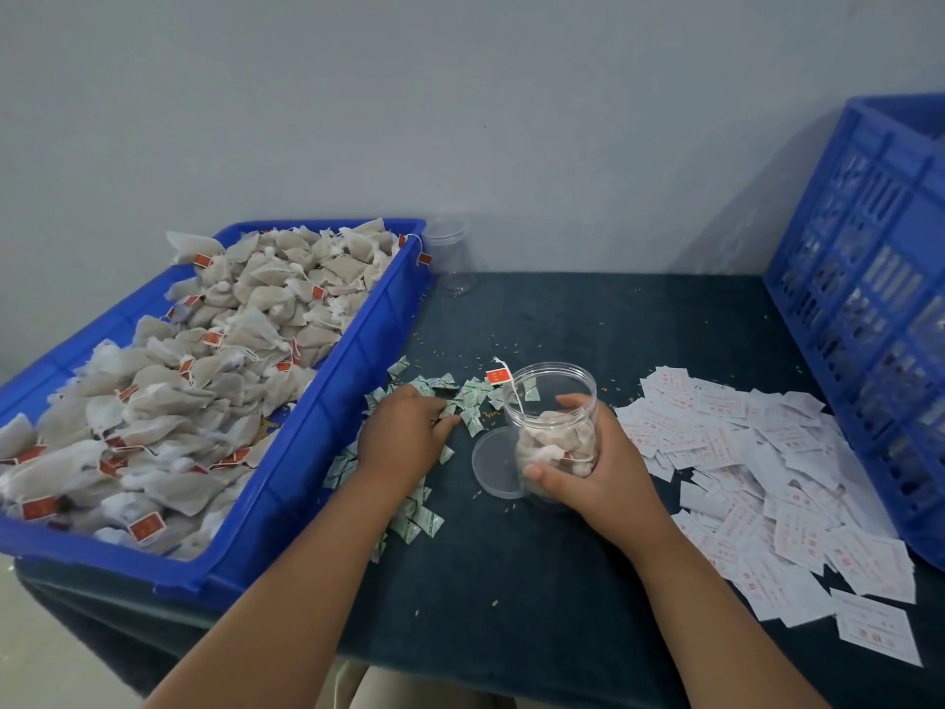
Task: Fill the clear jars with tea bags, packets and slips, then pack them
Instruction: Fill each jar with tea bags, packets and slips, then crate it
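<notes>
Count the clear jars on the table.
2. One jar, holding tea bags, sits in the right hand; a second jar stands empty at the back beside the tray. The crate may hide more.

Right grip (598, 460) curled, left grip (404, 437) outstretched

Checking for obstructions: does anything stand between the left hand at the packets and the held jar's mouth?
Nothing visible does. The jar is open-mouthed, its lid flat on the table beside it. Only a tea bag's red tag hangs over the rim facing the left hand; the right hand grips lower down.
</notes>
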Available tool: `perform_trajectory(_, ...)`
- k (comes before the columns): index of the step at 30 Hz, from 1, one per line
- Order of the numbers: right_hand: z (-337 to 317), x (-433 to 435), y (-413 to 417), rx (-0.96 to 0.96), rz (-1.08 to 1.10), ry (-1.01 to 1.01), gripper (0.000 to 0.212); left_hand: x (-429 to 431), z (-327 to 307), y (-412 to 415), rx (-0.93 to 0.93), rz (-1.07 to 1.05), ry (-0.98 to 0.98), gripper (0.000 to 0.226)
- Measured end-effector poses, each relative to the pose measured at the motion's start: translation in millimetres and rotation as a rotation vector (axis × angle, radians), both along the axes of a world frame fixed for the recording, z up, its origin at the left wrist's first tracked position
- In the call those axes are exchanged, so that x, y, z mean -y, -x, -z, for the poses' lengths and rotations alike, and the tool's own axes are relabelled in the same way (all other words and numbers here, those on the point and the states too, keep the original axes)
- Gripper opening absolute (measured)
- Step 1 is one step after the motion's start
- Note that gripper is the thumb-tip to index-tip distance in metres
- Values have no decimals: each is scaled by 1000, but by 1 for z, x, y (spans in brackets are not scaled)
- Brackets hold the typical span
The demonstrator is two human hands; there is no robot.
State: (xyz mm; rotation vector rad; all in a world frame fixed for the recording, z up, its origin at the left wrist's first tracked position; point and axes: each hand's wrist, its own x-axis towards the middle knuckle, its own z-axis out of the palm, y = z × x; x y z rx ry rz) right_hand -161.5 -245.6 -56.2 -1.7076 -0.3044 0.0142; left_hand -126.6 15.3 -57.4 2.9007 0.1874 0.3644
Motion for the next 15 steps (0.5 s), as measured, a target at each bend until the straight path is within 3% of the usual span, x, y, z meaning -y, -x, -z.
perform_trajectory(4,0,0,0,-5,-2,-8,77,2,-2,3,101,13,37,27)
perform_trajectory(10,-1,-1,0,-1,-24,-4,83,12,-54,18,266,-80,474,19)
perform_trajectory(12,-2,0,1,4,-31,-1,83,18,-78,26,264,18,570,24)
perform_trajectory(15,-5,-1,3,19,-36,4,82,34,-109,36,209,321,538,35)
